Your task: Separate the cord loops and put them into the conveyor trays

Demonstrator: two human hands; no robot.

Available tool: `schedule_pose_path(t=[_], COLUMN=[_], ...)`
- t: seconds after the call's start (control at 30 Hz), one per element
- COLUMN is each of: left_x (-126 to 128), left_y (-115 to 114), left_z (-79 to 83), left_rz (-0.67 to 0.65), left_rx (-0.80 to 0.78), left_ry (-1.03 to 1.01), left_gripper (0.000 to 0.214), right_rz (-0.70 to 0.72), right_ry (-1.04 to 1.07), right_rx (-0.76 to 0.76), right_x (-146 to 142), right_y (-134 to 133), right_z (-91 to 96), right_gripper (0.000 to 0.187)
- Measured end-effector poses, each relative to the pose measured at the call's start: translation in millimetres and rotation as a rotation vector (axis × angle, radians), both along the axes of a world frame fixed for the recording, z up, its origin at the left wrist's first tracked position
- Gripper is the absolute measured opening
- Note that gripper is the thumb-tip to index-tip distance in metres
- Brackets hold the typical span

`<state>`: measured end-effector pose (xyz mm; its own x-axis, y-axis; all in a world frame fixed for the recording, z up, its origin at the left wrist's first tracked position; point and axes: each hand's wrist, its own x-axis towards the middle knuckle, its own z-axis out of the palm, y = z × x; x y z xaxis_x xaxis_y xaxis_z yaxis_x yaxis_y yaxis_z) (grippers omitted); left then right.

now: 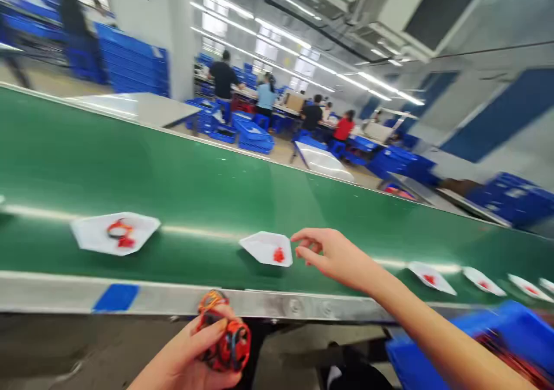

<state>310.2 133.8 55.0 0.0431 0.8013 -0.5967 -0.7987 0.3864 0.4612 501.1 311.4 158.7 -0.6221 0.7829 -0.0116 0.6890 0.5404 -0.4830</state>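
Observation:
My left hand is closed around a bunch of red, orange and black loop-like pieces, held in front of the belt's near edge; their exact kind is unclear. Over the green conveyor belt, my right hand reaches in from the right, fingers loosely bent and apart, with nothing visible between them. Its fingertips are beside the right end of a white paper tray that carries a small red piece. Farther left, another white tray bears a red-and-black loop and red bits.
Several white trays with red pieces line the belt to the right. A metal rail with blue tape edges the belt. At lower right stands a blue bin with reddish items. People work at tables beyond.

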Motion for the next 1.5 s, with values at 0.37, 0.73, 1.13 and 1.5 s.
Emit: schedule_pose_path(t=[0.37,0.73,1.13,1.5], left_x=[-16.4,-4.6,-5.1,-6.6], left_y=[-24.3,-25.4,-28.5,-31.1], left_z=[22.9,14.1,6.0,5.6], left_rz=[0.347,0.399,0.360,0.318], left_rx=[0.177,0.160,0.141,0.173], left_ry=[0.080,0.083,0.075,0.176], left_gripper=[0.014,0.014,0.016,0.018], right_rz=[0.258,-0.098,-0.377,-0.358], right_ry=[0.402,0.925,1.488,1.090], right_rx=[-0.200,-0.800,-1.762,-0.865], right_x=[-77.0,-66.0,-61.7,-79.7], right_y=[-128.3,-139.8,-128.8,-103.4], right_z=[-33.1,-79.1,-102.1,-91.2], right_gripper=[0.041,0.038,0.042,0.039])
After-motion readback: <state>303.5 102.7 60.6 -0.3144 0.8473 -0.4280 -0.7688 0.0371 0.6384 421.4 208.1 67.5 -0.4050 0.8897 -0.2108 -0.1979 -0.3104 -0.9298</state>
